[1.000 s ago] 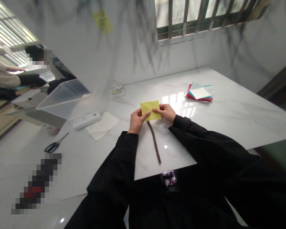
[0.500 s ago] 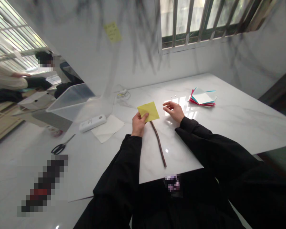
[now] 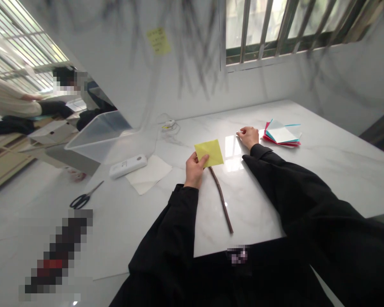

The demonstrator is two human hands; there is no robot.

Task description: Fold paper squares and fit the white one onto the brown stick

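Observation:
My left hand [image 3: 195, 170] is closed on a square piece of yellow paper [image 3: 213, 151], its thumb pressed on the front. Below the paper a thin brown twig [image 3: 222, 198] lies on the white marble-look table, its upper end close to the held paper. My right hand [image 3: 249, 136] is at the table surface further back, fingers curled and pinched downward where small white bits lay; they are now hidden by the hand. Just right of it sits a stack of red, blue and white paper sheets [image 3: 281, 132].
On the left are black-handled scissors [image 3: 81, 200], a white power-bank-like device [image 3: 128, 166], a pale sheet [image 3: 150, 175] and a clear plastic bin [image 3: 99, 136]. A white cable [image 3: 169, 125] lies near the wall. Two people sit in the far left background.
My right hand has moved right and away from me, from beside the yellow paper to the small white bits, its fingers closing together. My left hand still holds the paper.

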